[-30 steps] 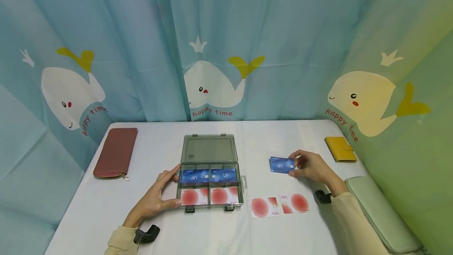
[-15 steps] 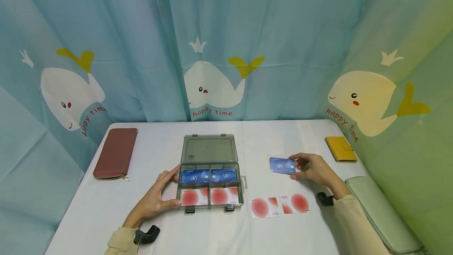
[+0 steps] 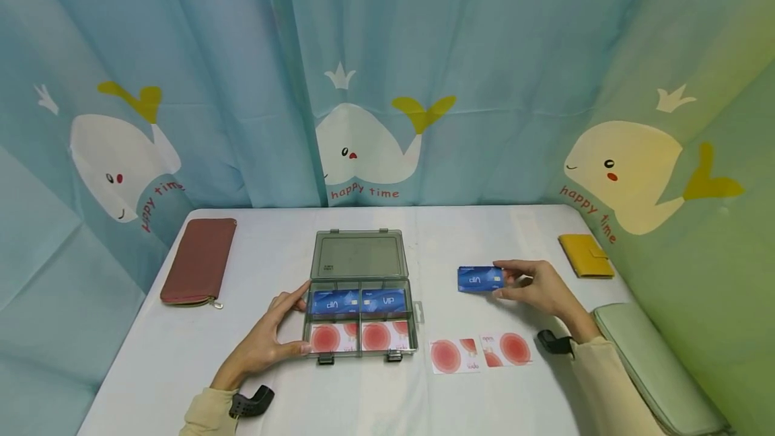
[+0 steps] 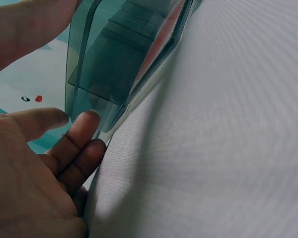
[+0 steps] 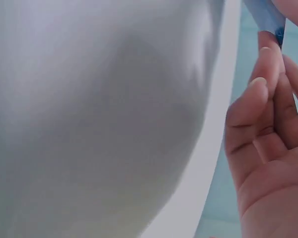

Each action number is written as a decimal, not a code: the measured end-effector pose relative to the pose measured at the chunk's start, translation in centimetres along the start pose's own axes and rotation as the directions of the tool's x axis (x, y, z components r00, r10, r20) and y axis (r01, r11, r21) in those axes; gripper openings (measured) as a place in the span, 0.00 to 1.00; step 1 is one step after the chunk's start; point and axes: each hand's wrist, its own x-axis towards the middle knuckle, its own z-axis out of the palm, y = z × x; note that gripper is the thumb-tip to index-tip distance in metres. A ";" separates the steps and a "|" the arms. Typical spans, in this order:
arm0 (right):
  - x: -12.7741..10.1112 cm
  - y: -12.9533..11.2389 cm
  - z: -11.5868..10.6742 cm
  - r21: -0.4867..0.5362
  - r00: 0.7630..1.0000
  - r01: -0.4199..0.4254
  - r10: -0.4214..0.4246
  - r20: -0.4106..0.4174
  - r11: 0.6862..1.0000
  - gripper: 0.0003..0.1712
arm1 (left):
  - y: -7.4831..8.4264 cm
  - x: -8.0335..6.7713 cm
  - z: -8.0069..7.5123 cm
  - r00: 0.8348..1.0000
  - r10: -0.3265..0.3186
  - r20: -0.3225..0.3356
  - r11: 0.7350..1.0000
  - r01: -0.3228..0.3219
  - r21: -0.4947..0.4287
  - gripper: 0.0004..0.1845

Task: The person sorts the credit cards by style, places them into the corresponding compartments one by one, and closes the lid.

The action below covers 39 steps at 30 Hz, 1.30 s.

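Blue card (image 3: 475, 279), pinched by the right hand (image 3: 541, 290) to the right of the box (image 3: 362, 256), and two red-printed cards (image 3: 446, 356) lying on the desk (image 3: 363, 406) leave the work, we judge, unfinished, though boxed cards (image 3: 335, 302) already show, the widely spread left hand (image 3: 259, 342) touching the box.

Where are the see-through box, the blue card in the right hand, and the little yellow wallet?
See-through box (image 3: 361, 254): head view, inside of its open lid.
Blue card (image 3: 480, 279): head view, printed face.
Yellow wallet (image 3: 584, 256): head view, middle of its cover.

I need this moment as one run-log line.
left hand: holds side of open box; right hand: holds at least one blue card; table: two red-white cards right of box
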 end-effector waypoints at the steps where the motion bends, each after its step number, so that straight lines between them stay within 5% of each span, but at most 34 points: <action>1: 0.1 -0.2 0.0 0.026 1.000 0.015 -0.015 -0.010 1.000 0.34 | 0.0 0.0 0.0 1.000 0.002 0.001 1.000 -0.002 -0.001 0.57; 13: 0.7 -3.0 1.6 0.226 0.989 0.143 -0.144 -0.010 0.964 0.30 | 0.1 0.0 0.0 1.000 0.002 0.009 1.000 -0.002 0.001 0.57; 39: 2.2 -8.3 6.5 0.347 0.944 0.257 -0.311 0.110 0.902 0.31 | 0.2 0.0 0.0 0.999 0.032 0.003 0.999 -0.032 0.003 0.58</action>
